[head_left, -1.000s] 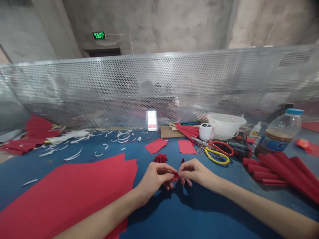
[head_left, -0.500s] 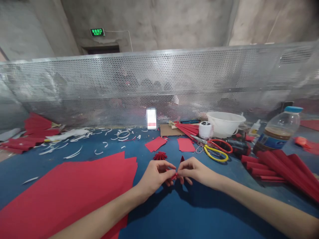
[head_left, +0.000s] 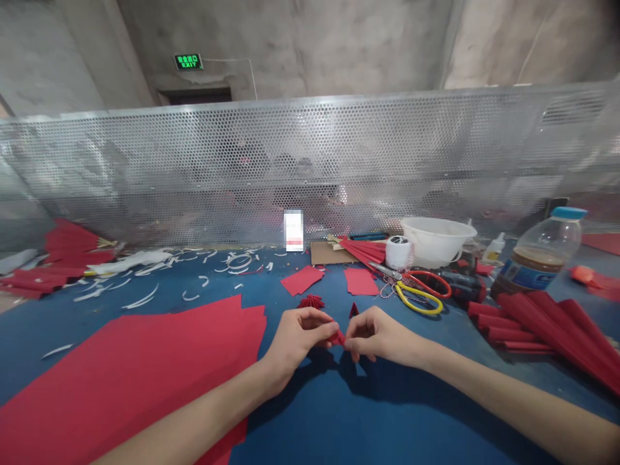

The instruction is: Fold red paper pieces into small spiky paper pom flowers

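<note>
Between thumb and fingers, my left hand point(head_left: 301, 339) pinches a small folded piece of red paper point(head_left: 338, 337). The thumb and fingertips of my right hand point(head_left: 375, 332) are closed at the right end of that same piece. Just beyond my left hand sits a pleated red paper rosette point(head_left: 310, 301). A small dark red folded piece point(head_left: 354, 309) stands behind my right fingertips. Two flat red paper rectangles, a left one point(head_left: 303, 280) and a right one point(head_left: 361, 282), lie farther back on the blue table point(head_left: 310, 413).
Large red sheets point(head_left: 145, 361) are stacked at left. White paper scraps point(head_left: 140, 298) lie behind them. To the right are scissors point(head_left: 420, 298), a thread spool point(head_left: 398, 252), a white basin point(head_left: 436, 242), a bottle point(head_left: 537, 258) and folded red paper point(head_left: 557, 323). A perforated metal screen point(head_left: 310, 142) spans the back.
My fingertips have shifted on the small folded piece, and more of it now shows between my hands. The things on the table have stayed put.
</note>
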Available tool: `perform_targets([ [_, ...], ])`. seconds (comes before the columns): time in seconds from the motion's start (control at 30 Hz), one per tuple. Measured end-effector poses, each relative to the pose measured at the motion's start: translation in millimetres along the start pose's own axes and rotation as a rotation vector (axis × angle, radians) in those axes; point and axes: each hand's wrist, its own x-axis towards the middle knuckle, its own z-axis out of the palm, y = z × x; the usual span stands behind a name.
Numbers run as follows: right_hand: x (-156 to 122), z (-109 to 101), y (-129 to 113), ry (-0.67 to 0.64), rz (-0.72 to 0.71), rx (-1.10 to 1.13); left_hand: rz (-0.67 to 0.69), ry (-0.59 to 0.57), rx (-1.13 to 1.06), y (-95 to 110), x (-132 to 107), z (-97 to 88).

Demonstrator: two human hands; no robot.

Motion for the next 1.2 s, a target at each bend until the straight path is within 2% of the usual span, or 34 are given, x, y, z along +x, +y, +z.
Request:
perform_targets([
  [0.33,-0.4,2.4,1.2,0.027,0.018,-0.048,0.129,-0.038,0.127,1.7,-4.5,1.7],
  [0.47,-0.1,3.8,1.9,0.046,0.033,-0.06,0.101,-0.056,0.103,-3.1,-3.8,2.3],
  [0.6,0.2,4.6,0.6,0.047,0.01,-0.025,0.099,-0.104,0.118,-5.4,-3.1,2.6],
  [0.83,0.4,3.1,1.0,0.058,-0.059,0.012,0.19,-0.219,0.162,1.3,-5.6,2.2],
  [0.93,0.2,3.3,2.9,0.079,-0.071,-0.04,0.157,-0.173,0.174,0.6,-5.0,2.5],
  [1.07,0.3,2.8,2.8,0.119,-0.095,-0.061,0.087,-0.095,0.085,-0.8,-3.1,3.0],
  [1.2,1.5,1.3,4.2,0.202,-0.115,-0.023,-0.009,-0.094,0.033,-1.8,-1.8,2.1],
])
